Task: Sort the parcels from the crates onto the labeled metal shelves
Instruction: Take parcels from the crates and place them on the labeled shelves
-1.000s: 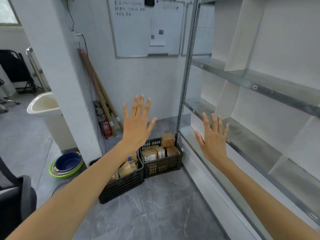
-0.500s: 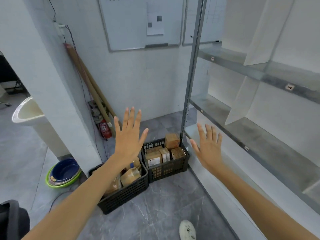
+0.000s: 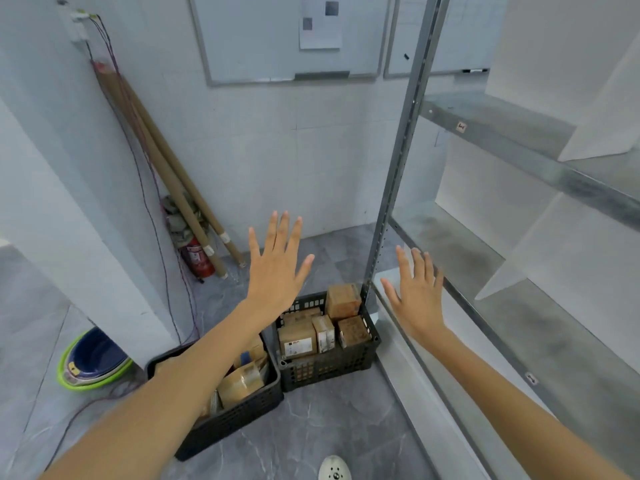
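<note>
Two black plastic crates stand on the grey floor. The right crate [image 3: 329,367] sits against the shelf post and holds several brown cardboard parcels [image 3: 298,341]. The left crate [image 3: 235,420] holds taped brown parcels [image 3: 240,382], partly hidden by my left forearm. My left hand [image 3: 277,268] is raised above the crates, fingers spread, holding nothing. My right hand [image 3: 417,296] is raised too, fingers straight, in front of the lower metal shelf [image 3: 485,282]. The upper shelf [image 3: 512,143] carries a small label [image 3: 461,127]. White dividers [image 3: 602,119] stand on the shelves.
A grey shelf post [image 3: 398,174] rises just right of the crates. Cardboard tubes [image 3: 166,174] and a red fire extinguisher [image 3: 197,258] lean in the corner. Stacked basins [image 3: 91,362] and a loose cable lie at left. A white shoe [image 3: 334,469] shows at the bottom.
The view has moved closer to the crates and tilted down. Both hands stay raised and spread, now lower and nearer the crates; a shoe has come into view.
</note>
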